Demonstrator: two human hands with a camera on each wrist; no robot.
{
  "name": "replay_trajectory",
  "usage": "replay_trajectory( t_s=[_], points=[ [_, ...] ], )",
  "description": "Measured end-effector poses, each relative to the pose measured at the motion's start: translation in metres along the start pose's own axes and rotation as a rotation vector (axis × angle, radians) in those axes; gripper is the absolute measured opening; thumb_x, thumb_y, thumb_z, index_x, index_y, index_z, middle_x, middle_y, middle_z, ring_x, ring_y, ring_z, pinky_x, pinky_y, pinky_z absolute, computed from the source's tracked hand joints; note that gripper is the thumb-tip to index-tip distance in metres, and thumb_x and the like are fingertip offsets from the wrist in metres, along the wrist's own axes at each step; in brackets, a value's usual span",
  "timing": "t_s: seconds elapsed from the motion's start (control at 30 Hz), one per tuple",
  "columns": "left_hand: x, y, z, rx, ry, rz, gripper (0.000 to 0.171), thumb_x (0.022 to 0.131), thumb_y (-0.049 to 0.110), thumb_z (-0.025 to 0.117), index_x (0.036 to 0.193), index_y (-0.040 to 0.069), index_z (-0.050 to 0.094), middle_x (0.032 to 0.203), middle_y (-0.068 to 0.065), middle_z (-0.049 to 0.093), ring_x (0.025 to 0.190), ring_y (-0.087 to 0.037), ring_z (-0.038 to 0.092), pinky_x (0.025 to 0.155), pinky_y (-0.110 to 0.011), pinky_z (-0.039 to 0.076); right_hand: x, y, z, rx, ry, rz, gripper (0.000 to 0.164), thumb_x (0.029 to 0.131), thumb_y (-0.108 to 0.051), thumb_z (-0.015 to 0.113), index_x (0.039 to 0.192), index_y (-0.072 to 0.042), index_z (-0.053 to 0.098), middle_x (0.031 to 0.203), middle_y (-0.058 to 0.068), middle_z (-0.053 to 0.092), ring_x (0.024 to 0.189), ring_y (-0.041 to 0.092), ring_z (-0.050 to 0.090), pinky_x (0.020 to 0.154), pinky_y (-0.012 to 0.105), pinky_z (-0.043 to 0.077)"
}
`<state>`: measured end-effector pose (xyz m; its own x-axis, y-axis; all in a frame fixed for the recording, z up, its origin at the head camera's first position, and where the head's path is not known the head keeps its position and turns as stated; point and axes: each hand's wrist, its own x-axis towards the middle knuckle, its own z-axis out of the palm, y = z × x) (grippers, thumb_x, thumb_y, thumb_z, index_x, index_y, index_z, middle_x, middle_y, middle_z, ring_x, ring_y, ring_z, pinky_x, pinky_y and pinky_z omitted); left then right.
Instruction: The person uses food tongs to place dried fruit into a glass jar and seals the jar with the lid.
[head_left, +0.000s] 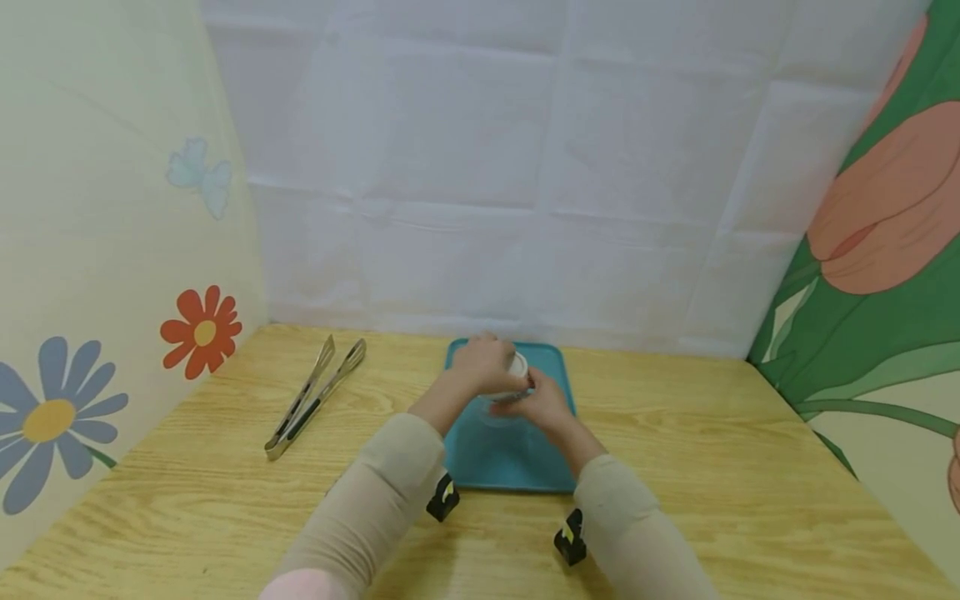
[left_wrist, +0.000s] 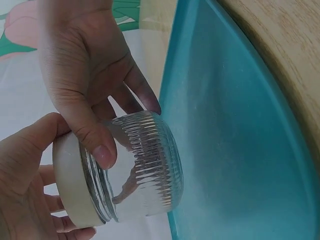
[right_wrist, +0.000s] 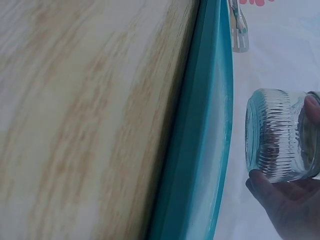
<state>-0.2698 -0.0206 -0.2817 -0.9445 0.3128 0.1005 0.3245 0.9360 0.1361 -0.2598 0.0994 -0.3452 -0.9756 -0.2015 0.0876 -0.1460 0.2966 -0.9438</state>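
A clear glass jar (left_wrist: 150, 170) with ribbed sides and a pale lid (left_wrist: 75, 185) is held over the teal tray (head_left: 510, 458). My left hand (head_left: 483, 365) grips the lid from above, its thumb and fingers round the rim. Round the glass body curls my right hand (head_left: 543, 404), with the thumb just below the lid in the left wrist view. In the right wrist view the ribbed jar (right_wrist: 275, 135) shows lying sideways in the picture, fingers of the right hand (right_wrist: 295, 210) at its base. Whether the base touches the tray cannot be told.
Metal tongs (head_left: 311, 404) with dark grips lie to the left of the tray on the wood-grain table (head_left: 712, 433). A white sheet (head_left: 465, 167) hangs behind, and flower-printed panels (head_left: 75, 250) stand at both sides.
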Motion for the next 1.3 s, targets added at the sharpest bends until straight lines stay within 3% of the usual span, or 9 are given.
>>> replay_trajectory(
  t_s=[0.2, 0.43, 0.53, 0.6, 0.67, 0.8, 1.03, 1.17, 1.3],
  points=[
    [0.001, 0.000, -0.001, -0.027, -0.036, 0.027, 0.057, 0.070, 0.044, 0.062, 0.120, 0.020, 0.051, 0.100, -0.007, 0.048, 0.082, -0.021, 0.044, 0.063, -0.037, 0.037, -0.001, 0.001, 0.001, -0.010, 0.005, -0.014, 0.063, 0.062, -0.015, 0.078, 0.118, -0.008, 0.049, 0.106, 0.007, 0.053, 0.095, 0.024, 0.050, 0.075, 0.037, 0.043],
    [0.001, -0.003, -0.002, -0.191, -0.102, 0.136, 0.056, 0.071, 0.023, 0.060, 0.125, 0.021, 0.046, 0.126, -0.005, 0.041, 0.093, -0.021, 0.045, 0.078, -0.045, 0.032, -0.002, -0.001, 0.000, 0.032, -0.007, -0.009, 0.063, 0.064, -0.014, 0.077, 0.120, -0.008, 0.048, 0.117, 0.007, 0.048, 0.104, 0.025, 0.045, 0.079, 0.040, 0.040],
    [0.000, -0.004, -0.002, -0.265, -0.125, 0.160, 0.052, 0.074, 0.025, 0.057, 0.125, 0.022, 0.047, 0.133, -0.004, 0.033, 0.107, -0.023, 0.041, 0.085, -0.049, 0.027, -0.003, 0.000, -0.001, 0.044, -0.020, -0.014, 0.064, 0.067, -0.013, 0.075, 0.123, -0.007, 0.045, 0.119, 0.009, 0.046, 0.106, 0.027, 0.043, 0.080, 0.041, 0.039],
    [-0.001, -0.003, -0.001, -0.279, -0.096, 0.156, 0.050, 0.077, 0.033, 0.055, 0.125, 0.023, 0.047, 0.136, -0.005, 0.029, 0.115, -0.026, 0.034, 0.088, -0.053, 0.024, -0.003, 0.001, -0.001, 0.053, -0.023, -0.022, 0.063, 0.067, -0.012, 0.074, 0.123, -0.006, 0.045, 0.121, 0.010, 0.045, 0.106, 0.027, 0.043, 0.080, 0.041, 0.039],
    [-0.001, -0.002, -0.001, -0.264, -0.048, 0.123, 0.053, 0.078, 0.046, 0.051, 0.126, 0.026, 0.045, 0.137, -0.005, 0.026, 0.121, -0.028, 0.028, 0.089, -0.055, 0.021, -0.003, 0.002, -0.002, 0.070, -0.024, -0.032, 0.062, 0.067, -0.010, 0.074, 0.122, -0.006, 0.045, 0.124, 0.010, 0.042, 0.107, 0.028, 0.043, 0.080, 0.041, 0.040],
    [-0.001, 0.002, 0.002, -0.144, 0.025, 0.001, 0.070, 0.073, 0.067, 0.044, 0.131, 0.028, 0.038, 0.134, -0.009, 0.031, 0.117, -0.033, 0.031, 0.087, -0.054, 0.025, -0.003, 0.001, 0.000, 0.102, -0.019, -0.036, 0.061, 0.065, -0.007, 0.075, 0.120, -0.006, 0.049, 0.124, 0.009, 0.042, 0.106, 0.027, 0.044, 0.078, 0.039, 0.042],
    [-0.002, 0.009, 0.005, 0.003, -0.012, -0.156, 0.071, 0.071, 0.070, 0.042, 0.126, 0.024, 0.045, 0.117, -0.012, 0.043, 0.105, -0.033, 0.038, 0.070, -0.045, 0.039, -0.005, -0.003, 0.002, 0.022, 0.006, 0.007, 0.065, 0.063, -0.014, 0.077, 0.120, -0.007, 0.047, 0.117, 0.007, 0.049, 0.106, 0.026, 0.044, 0.079, 0.041, 0.040],
    [-0.003, 0.012, 0.004, 0.028, -0.021, -0.148, 0.062, 0.073, 0.063, 0.048, 0.123, 0.025, 0.049, 0.112, -0.011, 0.046, 0.101, -0.031, 0.040, 0.068, -0.043, 0.039, -0.006, -0.004, 0.003, 0.021, -0.002, 0.000, 0.066, 0.064, -0.015, 0.077, 0.123, -0.007, 0.045, 0.121, 0.009, 0.046, 0.108, 0.029, 0.041, 0.082, 0.045, 0.037],
    [-0.003, 0.013, 0.001, 0.077, -0.047, -0.077, 0.057, 0.074, 0.054, 0.056, 0.123, 0.027, 0.048, 0.111, -0.009, 0.047, 0.097, -0.030, 0.042, 0.069, -0.041, 0.039, -0.007, -0.004, 0.002, 0.016, -0.012, 0.006, 0.067, 0.066, -0.017, 0.075, 0.125, -0.010, 0.043, 0.120, 0.008, 0.046, 0.106, 0.029, 0.043, 0.082, 0.045, 0.037]
  ],
)
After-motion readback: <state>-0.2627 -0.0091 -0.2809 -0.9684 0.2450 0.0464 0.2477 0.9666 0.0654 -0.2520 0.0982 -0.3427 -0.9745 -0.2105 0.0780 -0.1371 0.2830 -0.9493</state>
